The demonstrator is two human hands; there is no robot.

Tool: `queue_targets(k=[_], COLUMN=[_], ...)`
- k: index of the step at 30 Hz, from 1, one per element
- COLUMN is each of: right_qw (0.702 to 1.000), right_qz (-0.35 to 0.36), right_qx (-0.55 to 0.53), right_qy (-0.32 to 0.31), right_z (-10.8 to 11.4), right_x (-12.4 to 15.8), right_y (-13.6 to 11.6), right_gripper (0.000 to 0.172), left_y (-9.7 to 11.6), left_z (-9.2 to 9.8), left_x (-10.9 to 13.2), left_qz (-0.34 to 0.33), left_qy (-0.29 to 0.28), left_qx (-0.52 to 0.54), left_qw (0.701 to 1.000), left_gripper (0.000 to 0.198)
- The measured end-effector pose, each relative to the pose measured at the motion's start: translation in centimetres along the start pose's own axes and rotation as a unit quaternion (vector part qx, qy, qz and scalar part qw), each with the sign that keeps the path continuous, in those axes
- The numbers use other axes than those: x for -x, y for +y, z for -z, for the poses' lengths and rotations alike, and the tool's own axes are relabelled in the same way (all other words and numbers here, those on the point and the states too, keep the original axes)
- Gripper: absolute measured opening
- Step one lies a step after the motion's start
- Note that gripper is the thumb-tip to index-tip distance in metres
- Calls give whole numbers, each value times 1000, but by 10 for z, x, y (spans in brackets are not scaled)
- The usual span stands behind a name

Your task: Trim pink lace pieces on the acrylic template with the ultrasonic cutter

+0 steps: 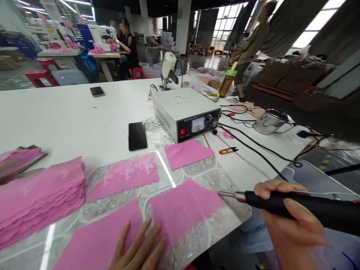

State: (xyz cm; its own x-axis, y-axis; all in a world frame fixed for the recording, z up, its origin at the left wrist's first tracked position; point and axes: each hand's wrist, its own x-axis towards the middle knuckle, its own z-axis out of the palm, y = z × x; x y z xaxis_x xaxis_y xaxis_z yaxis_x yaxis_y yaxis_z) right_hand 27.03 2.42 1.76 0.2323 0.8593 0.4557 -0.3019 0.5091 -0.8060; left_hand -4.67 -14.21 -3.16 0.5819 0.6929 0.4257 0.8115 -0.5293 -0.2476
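My left hand [140, 243] lies flat with fingers spread, across the edges of two cut pink fabric pieces. My right hand [292, 213] is wrapped round the thick handle of a black-handled cutting tool [270, 201]. Its thin metal tip touches or hovers at the right corner of a pink fabric piece [182, 210]; I cannot tell which. Another pink piece [98, 240] lies under and left of my left hand. Behind these lie a lace-patterned piece [129, 174] and a smaller pink piece [188, 153]. All rest on a clear patterned mat [227, 206].
A stack of pink lace fabric [45, 191] is at the left. Behind the mat are a phone [137, 136] and a grey power box [185, 103] with black cables. Orange thread snips [228, 150] and a lidded metal mug [271, 122] stand right. Other people are in the background.
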Motion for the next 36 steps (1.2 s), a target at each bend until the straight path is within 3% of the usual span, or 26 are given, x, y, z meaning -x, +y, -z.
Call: queue_targets(k=[5,10,13,19,24,36], right_qw=[999,994,991,991,992,992], right_qz=[-15,-41,-39,-36,-25,-38], right_qx=[-41,-78,-80,-68,-54,-57], right_qy=[-4,-65,-99,-105,-110,-110], right_z=[-32,-72,-83,-85,-85,-87], right_x=[3,17,21,20,18,18], right_y=[7,24,32,35,34,34], right_gripper=[11,13,12,13,15,12], left_y=[10,21,23,26,28,24], left_z=[5,-7,-8,-8,-9,1], left_x=[-5,0,1,3,1,-3], left_qz=[57,123,118,140,155,160], left_qy=[5,82,62,61,94,67], left_qx=[48,82,83,81,105,103], left_qw=[997,986,988,985,978,979], left_gripper=[31,32,31,36,33,38])
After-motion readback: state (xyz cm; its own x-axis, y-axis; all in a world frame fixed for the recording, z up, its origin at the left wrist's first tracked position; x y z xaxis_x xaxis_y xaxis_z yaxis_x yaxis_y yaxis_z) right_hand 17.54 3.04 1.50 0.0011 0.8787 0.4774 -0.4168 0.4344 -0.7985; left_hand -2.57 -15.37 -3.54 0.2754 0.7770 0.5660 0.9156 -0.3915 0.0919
